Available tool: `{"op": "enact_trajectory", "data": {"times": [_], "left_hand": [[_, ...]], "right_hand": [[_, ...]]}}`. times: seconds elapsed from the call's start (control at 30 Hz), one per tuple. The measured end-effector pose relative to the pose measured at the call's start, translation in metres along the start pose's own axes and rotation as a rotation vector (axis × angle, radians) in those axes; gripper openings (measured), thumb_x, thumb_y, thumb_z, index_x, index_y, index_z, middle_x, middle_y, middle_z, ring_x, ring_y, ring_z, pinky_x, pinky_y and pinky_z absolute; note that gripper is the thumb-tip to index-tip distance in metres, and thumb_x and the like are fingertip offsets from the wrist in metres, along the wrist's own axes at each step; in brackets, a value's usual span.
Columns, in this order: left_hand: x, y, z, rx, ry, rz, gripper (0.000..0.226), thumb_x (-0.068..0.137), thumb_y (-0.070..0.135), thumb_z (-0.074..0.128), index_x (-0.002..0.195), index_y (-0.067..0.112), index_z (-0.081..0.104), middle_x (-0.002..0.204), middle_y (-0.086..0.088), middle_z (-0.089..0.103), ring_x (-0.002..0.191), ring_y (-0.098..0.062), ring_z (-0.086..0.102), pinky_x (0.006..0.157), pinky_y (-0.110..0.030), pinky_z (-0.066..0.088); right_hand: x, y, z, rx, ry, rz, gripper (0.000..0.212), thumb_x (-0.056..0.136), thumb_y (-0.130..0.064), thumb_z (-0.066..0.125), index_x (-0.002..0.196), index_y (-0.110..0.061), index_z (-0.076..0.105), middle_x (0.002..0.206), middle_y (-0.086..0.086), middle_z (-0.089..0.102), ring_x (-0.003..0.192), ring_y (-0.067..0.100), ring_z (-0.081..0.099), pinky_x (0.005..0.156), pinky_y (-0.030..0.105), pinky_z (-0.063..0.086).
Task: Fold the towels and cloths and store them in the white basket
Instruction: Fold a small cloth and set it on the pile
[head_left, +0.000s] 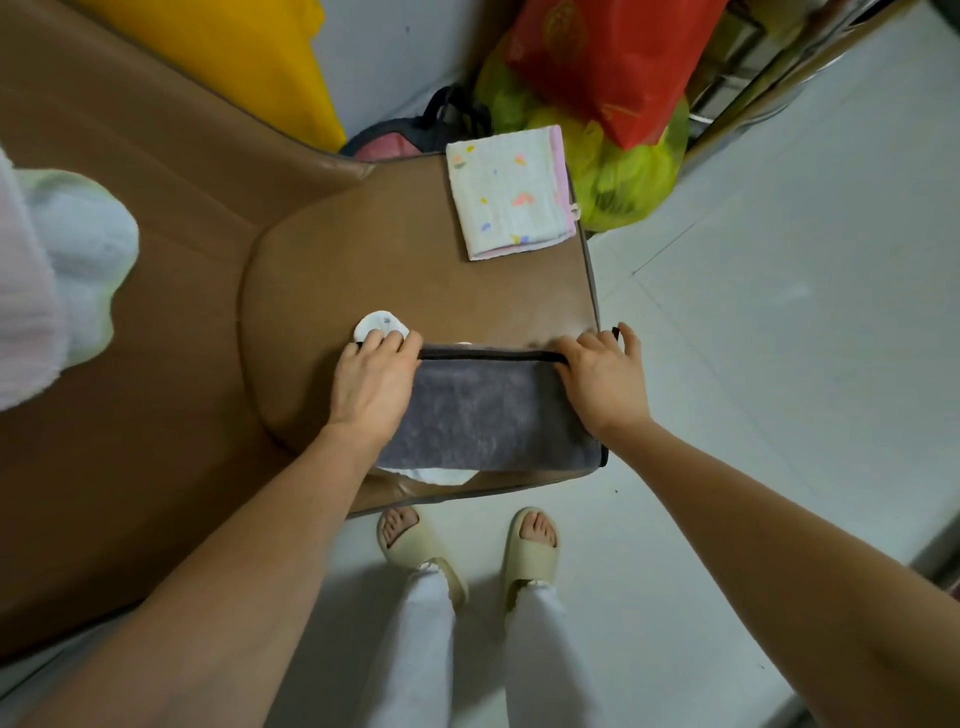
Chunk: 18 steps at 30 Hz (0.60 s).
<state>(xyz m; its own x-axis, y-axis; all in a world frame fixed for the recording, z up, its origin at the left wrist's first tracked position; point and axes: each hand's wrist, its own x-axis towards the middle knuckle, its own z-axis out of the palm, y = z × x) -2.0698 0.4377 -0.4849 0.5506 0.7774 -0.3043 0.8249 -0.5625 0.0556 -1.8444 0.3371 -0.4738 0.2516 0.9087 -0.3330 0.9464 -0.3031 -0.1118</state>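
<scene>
Grey towel (483, 410) lies folded at the near edge of the brown seat cushion (415, 280), and you have both hands on its far edge. Your left hand (371, 384) rests flat on the left end, fingers curled down over the dark piped hem; whether they pinch it or only press, I cannot tell. Your right hand (602, 379) covers the right corner the same way, fingers bent over the hem with the thumb spread towards the cushion's edge. The towel is plush, short-piled, a rectangle bound in black trim.

Just beyond your left fingertips sits a small round white pad (381, 325), touching or nearly touching them. A bit of white cloth (431, 474) peeks from under the towel's near edge.

Farther back on the cushion lies a folded white cloth (511, 195), a crinkly gauze square with small coloured prints and a pink border. No writing on it can be read.

Behind the cushion stand a red plastic bag (613, 62) with gold printing too blurred to read and a yellow-green plastic bag (618, 182). A pale ribbed fabric bundle (57, 280) sits at far left.
</scene>
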Motion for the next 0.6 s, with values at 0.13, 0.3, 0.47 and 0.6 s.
{"op": "enact_trajectory", "data": {"times": [0.13, 0.3, 0.47, 0.6], "left_hand": [[0.003, 0.001, 0.007, -0.018, 0.048, -0.032, 0.02, 0.098, 0.023, 0.047, 0.114, 0.014, 0.056, 0.114, -0.006, 0.061, 0.107, -0.027, 0.053, 0.082, -0.038, 0.043], [-0.006, 0.004, 0.015, -0.235, 0.308, -0.052, 0.018, 0.091, 0.018, 0.057, 0.107, 0.01, 0.059, 0.12, -0.01, 0.056, 0.11, -0.029, 0.052, 0.087, -0.04, 0.046], [-0.034, 0.016, 0.043, -0.157, 0.31, 0.251, 0.044, 0.098, 0.025, 0.038, 0.139, 0.01, 0.043, 0.15, -0.011, 0.037, 0.14, -0.028, 0.032, 0.113, -0.045, 0.027], [-0.02, 0.012, 0.065, 0.053, 0.11, 0.302, 0.059, 0.098, 0.041, 0.024, 0.151, 0.013, 0.02, 0.158, -0.005, 0.018, 0.146, -0.025, 0.016, 0.117, -0.048, 0.014]], "right_hand": [[0.005, -0.003, 0.015, -0.057, 0.051, 0.041, 0.027, 0.1, -0.019, 0.04, 0.118, -0.019, 0.061, 0.109, 0.007, 0.063, 0.114, 0.027, 0.051, 0.117, 0.047, 0.012], [-0.013, -0.027, 0.028, 0.051, 0.28, -0.05, 0.03, 0.095, -0.01, 0.049, 0.125, -0.005, 0.051, 0.134, 0.017, 0.05, 0.131, 0.032, 0.038, 0.119, 0.042, 0.014], [-0.023, -0.053, 0.061, 0.076, 0.104, -0.302, 0.055, 0.102, -0.034, 0.035, 0.149, -0.008, 0.026, 0.156, 0.011, 0.021, 0.146, 0.022, 0.015, 0.12, 0.038, 0.01], [-0.005, -0.046, 0.076, 0.039, 0.085, -0.264, 0.06, 0.102, -0.044, 0.027, 0.152, -0.013, 0.016, 0.159, 0.005, 0.012, 0.148, 0.018, 0.006, 0.12, 0.038, 0.007]]}}
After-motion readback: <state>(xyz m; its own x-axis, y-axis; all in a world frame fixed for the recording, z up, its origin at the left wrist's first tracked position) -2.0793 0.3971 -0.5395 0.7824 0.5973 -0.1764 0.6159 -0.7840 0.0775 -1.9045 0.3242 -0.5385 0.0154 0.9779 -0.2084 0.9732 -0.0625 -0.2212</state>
